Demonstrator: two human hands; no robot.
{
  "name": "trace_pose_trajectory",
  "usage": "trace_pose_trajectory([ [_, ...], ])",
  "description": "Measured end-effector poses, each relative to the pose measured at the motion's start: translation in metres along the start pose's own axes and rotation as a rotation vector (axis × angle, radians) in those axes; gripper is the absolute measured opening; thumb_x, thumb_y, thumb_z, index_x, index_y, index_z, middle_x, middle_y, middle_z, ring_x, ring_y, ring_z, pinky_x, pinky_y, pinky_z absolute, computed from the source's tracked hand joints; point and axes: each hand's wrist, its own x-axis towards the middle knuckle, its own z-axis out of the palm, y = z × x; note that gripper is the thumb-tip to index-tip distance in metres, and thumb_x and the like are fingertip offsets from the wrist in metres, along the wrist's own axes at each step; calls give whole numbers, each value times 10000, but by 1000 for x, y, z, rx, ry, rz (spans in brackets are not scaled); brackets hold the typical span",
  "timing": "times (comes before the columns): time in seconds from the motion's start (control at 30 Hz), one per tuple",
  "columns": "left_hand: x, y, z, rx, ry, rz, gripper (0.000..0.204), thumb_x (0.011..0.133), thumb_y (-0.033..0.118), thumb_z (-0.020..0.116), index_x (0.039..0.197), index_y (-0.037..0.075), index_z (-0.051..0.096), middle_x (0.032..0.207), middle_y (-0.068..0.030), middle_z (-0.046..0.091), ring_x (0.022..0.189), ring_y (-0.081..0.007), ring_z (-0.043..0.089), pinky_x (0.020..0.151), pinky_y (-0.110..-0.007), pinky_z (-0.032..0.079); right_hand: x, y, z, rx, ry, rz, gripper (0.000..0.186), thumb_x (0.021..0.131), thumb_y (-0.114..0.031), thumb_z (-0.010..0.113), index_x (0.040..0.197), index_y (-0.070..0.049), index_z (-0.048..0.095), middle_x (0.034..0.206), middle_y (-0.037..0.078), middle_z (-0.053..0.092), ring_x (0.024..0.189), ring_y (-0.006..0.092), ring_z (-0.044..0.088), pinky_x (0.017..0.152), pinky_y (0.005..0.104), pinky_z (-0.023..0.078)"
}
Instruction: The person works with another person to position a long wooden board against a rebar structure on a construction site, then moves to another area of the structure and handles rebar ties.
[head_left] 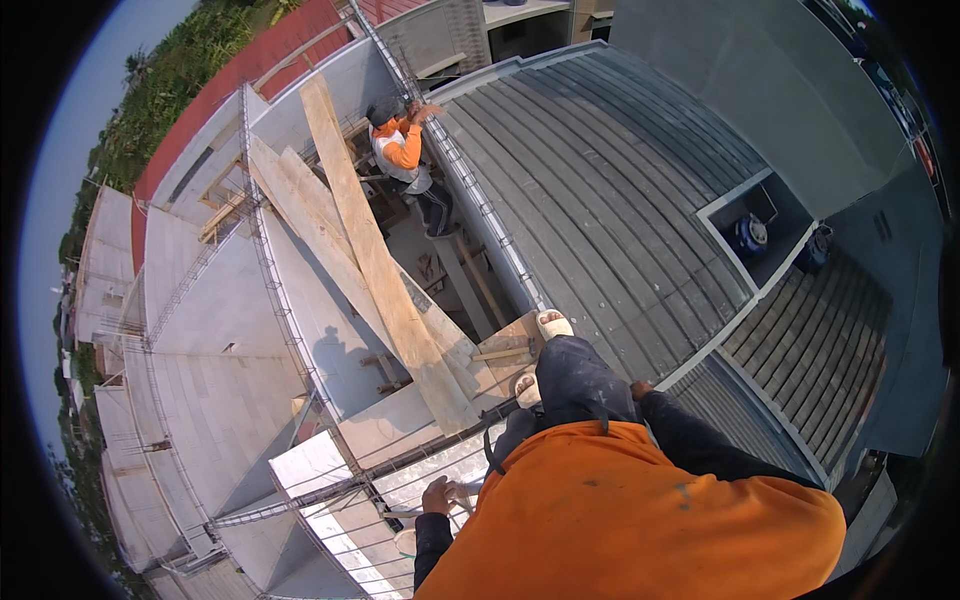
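My left hand [438, 495] is low beside my left hip, its fingers curled. Something pale shows at the fingers, too small to name. Just below it are thin steel bars [395, 465] over a pale panel. My right hand [641, 389] is beside my right knee, in front of the grey ribbed roof [610, 190]; most of its fingers are hidden. My feet, in pale sandals [553, 323], stand by a plywood sheet [505, 375] with a short wood strip on it.
Long planks [375, 250] slope across an open shaft. Ahead, a co-worker [402, 155] in orange sleeves holds both hands at the rebar-topped wall edge [470, 190]. Rebar cages [280, 270] top the pale walls at left. A blue object [750, 235] sits in a roof recess.
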Motion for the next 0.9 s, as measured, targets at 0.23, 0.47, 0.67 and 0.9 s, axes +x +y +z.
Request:
trace_pose_trajectory([
  [0.23,8,29,59,-57,-84,50,401,972,210,536,1338,51,567,1169,-126,707,1059,-256,687,766,-471,548,55,44,-32,139,80,137,377,884,-311,668,1079,2,746,1030,206,750,957,334,743,815,450,578],
  [0.47,-18,70,59,111,-84,82,530,993,296,538,1416,-16,467,1289,-222,641,1141,-311,639,908,-470,558,31,-44,-82,451,-116,229,348,860,-266,687,1005,45,746,927,187,742,791,311,738,698,430,587],
  [0.67,-11,137,74,145,49,34,450,990,301,516,1393,102,533,1342,-126,633,1221,-313,604,894,-544,522,38,-56,-124,172,-173,0,270,842,-181,685,950,57,754,828,183,741,691,282,745,609,418,591],
  [0.9,-14,181,117,73,66,47,457,973,277,528,1387,86,557,1253,-119,691,1163,-277,651,791,-427,561,24,-80,-204,327,-156,213,313,857,-223,628,962,45,750,819,164,736,691,265,731,622,403,582],
])
